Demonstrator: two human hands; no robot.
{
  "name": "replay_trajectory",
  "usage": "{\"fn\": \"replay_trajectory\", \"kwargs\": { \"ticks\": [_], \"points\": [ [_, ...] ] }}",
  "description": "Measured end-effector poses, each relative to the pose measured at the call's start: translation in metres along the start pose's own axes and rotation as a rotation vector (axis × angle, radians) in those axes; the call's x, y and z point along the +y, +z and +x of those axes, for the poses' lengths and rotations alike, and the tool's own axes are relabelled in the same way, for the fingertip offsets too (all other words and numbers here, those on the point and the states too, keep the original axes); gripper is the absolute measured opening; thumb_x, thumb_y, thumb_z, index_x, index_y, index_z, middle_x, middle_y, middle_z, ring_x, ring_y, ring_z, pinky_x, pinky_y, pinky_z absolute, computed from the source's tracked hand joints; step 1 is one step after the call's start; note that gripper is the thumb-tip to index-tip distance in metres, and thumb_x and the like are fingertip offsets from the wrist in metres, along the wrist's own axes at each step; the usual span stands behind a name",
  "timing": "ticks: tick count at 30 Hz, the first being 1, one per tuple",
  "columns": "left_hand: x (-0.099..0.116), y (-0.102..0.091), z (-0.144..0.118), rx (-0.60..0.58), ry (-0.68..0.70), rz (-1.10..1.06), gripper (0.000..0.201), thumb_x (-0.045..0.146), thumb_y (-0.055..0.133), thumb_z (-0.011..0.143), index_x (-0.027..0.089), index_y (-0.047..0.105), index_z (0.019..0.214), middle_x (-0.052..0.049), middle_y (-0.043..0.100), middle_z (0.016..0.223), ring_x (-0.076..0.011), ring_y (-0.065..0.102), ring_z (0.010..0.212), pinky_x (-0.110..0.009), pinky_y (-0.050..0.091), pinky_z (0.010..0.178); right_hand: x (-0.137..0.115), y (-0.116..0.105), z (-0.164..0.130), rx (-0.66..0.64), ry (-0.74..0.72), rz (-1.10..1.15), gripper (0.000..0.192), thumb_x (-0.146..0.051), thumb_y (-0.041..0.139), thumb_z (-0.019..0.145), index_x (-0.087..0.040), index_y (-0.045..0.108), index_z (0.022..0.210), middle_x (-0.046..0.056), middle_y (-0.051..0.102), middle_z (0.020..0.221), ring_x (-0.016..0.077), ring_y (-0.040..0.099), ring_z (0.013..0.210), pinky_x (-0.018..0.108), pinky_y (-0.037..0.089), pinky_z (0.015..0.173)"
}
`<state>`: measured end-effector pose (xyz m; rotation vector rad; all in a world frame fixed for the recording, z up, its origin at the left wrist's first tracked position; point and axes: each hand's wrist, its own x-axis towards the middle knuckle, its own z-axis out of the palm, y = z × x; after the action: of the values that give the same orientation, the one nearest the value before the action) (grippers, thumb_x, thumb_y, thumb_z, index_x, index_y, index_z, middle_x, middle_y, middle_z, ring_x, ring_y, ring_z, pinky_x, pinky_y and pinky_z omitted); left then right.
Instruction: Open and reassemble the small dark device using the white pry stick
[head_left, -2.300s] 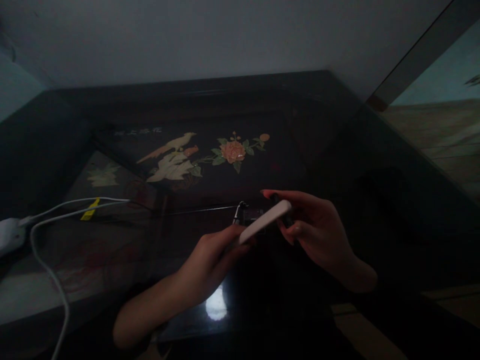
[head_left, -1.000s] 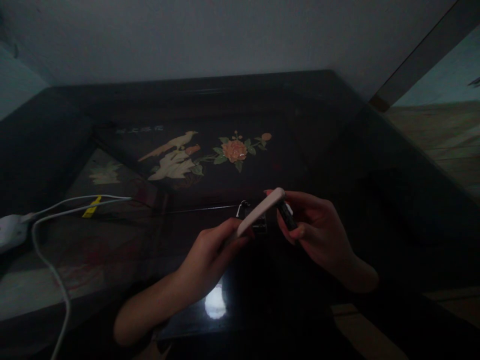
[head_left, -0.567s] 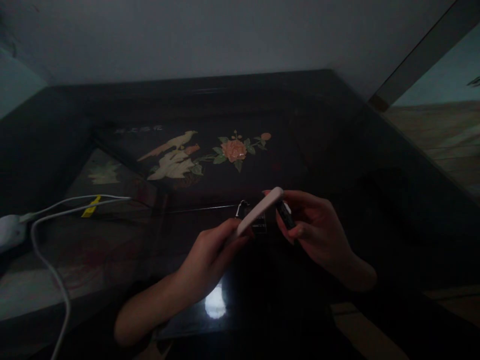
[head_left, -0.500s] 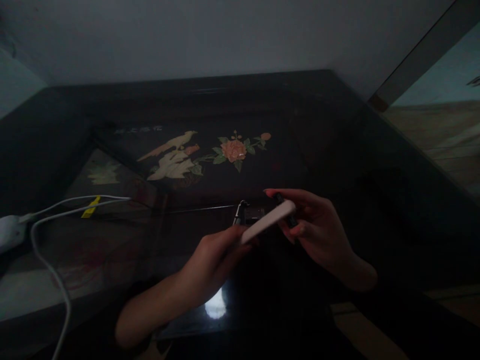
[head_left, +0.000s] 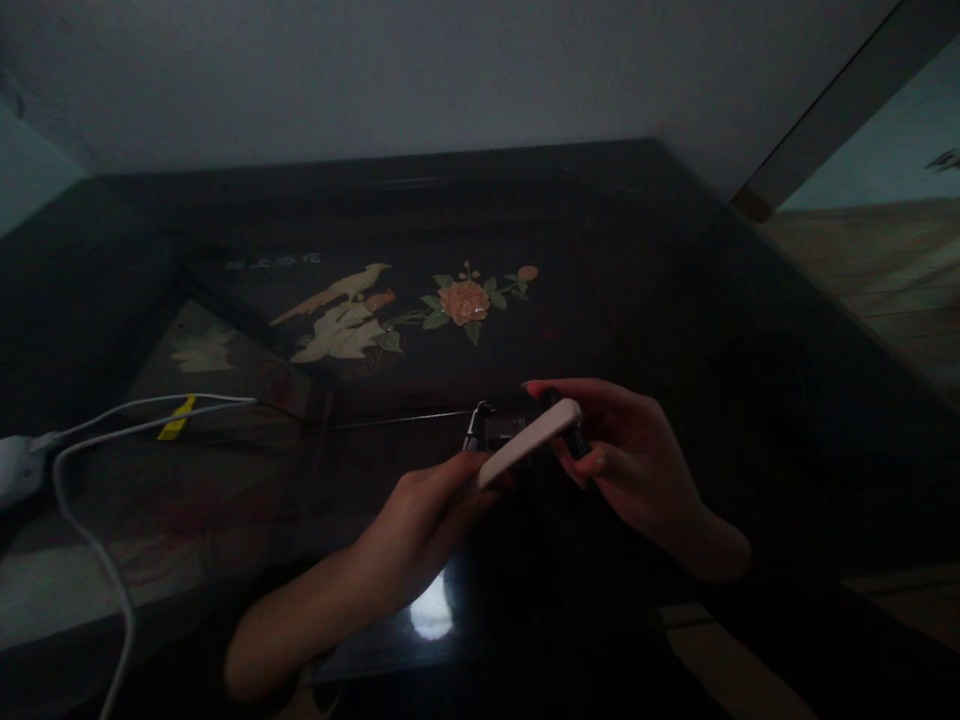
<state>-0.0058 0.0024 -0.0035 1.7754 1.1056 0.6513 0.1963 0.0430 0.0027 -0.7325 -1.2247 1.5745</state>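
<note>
Flat white oblong plastic piece (head_left: 529, 441) held mid-air over the dark glossy counter (head_left: 660, 300), our left hand (head_left: 420, 510) pinching its 7 o'clock end. Right hand (head_left: 630, 450) fingers closed on a small dark object (head_left: 572, 437) at its 2 o'clock end. Risk, in our judgement: dim light, fingertip grips; either could slip onto the counter. White cable (head_left: 97, 540) at 9 o'clock. No containers seen.

dim room | pale wall (head_left: 420, 70) | dark lacquered table (head_left: 615, 260)

Dark glossy table (head_left: 675, 300), white cable (head_left: 90, 520), binder clip (head_left: 484, 425)
</note>
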Motion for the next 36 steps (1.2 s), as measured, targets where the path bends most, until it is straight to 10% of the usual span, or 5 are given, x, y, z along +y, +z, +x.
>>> {"fn": "replay_trajectory", "kwargs": {
  "ticks": [10,19,26,36],
  "points": [
    [0.0018,-0.0007,0.0023,0.097,-0.077,0.017,0.019,0.026,0.043,0.093,0.018,0.060,0.095,0.001,0.063,0.076,-0.0111,0.055,0.062,-0.019,0.043,0.057,0.0038,0.0001,0.0012,0.021,-0.006,0.042,0.039,-0.038,0.085,0.062,-0.030,0.075,0.099,-0.006,0.058,0.059,0.0066,0.045,0.045,0.018,0.037,0.040],
    [0.0012,0.0006,-0.0028,-0.064,0.029,-0.026,0.014,0.020,0.046,0.093,0.018,0.059,0.097,0.002,0.064,0.078,-0.0104,0.057,0.064,-0.017,0.043,0.058,-0.0012,-0.0004,-0.0004,0.008,0.011,-0.020,0.043,-0.044,0.081,0.067,-0.029,0.073,0.107,-0.006,0.054,0.059,0.0070,0.039,0.045,0.020,0.032,0.041],
    [-0.0004,-0.0005,0.0025,0.079,-0.053,0.005,0.015,0.022,0.043,0.094,0.018,0.057,0.093,0.003,0.059,0.074,-0.0096,0.053,0.062,-0.017,0.041,0.056,0.0020,-0.0004,0.0008,0.029,0.022,-0.002,0.038,-0.034,0.086,0.063,-0.033,0.075,0.100,-0.005,0.059,0.061,0.0066,0.046,0.047,0.017,0.036,0.041],
    [0.0000,-0.0010,-0.0022,-0.082,-0.029,-0.090,0.013,0.024,0.046,0.094,0.020,0.058,0.096,0.002,0.060,0.078,-0.0110,0.053,0.066,-0.019,0.042,0.059,-0.0032,-0.0013,0.0006,0.041,0.001,-0.046,0.040,-0.040,0.082,0.068,-0.030,0.073,0.105,-0.007,0.053,0.058,0.0044,0.039,0.046,0.017,0.030,0.040]
  ]
}}
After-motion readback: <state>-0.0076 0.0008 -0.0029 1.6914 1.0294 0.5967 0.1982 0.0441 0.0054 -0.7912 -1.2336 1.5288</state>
